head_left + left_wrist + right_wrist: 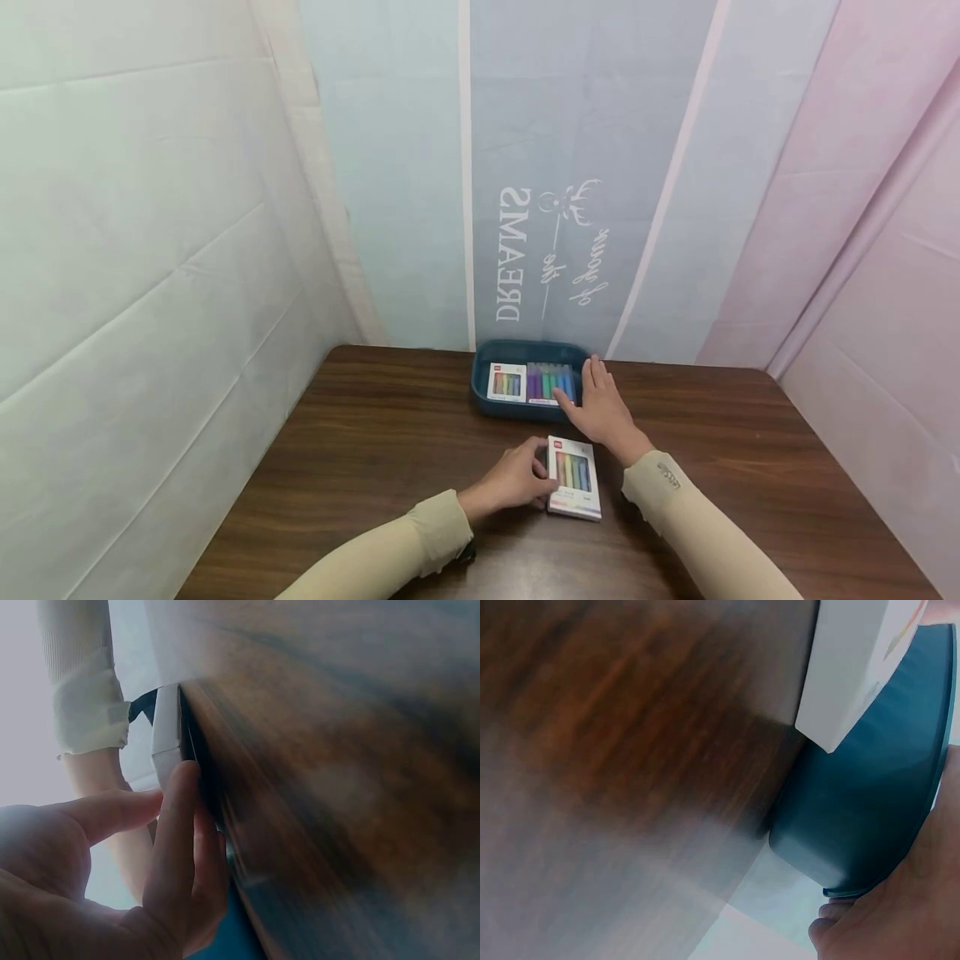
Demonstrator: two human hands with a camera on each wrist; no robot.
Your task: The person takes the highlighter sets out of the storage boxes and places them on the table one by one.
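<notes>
Across the far and side edges of the scene hang pale fabric backdrops (pixel 570 167), the middle panel printed with mirrored lettering and a deer head. Below them a dark wooden bench (pixel 360 450) fills the near half of the head view. At the far middle of the bench sits a dark teal tray (pixel 483 398), which holds a white marker box (pixel 506 382) on its left and a row of purple, green and blue markers (pixel 551 382) on its right. The right wrist view shows the tray's rounded outer wall (pixel 855 825) resting on the wood, with a white box corner just beside it. Two arms in beige sleeves (pixel 390 550) reach in from the near edge. The right hand (pixel 600 408) lies flat with its fingers straight and together, resting over the tray's right near rim, its fingertips at the edge of the loose markers. The left hand (pixel 513 479) has its fingers curled against the left side of a second box of coloured markers (pixel 573 477), which lies flat on the bench just near of the tray, between the two hands. The left wrist view shows thumb and fingertips (pixel 176 817) pinching that box's white edge (pixel 166 731) where it meets the wood.
</notes>
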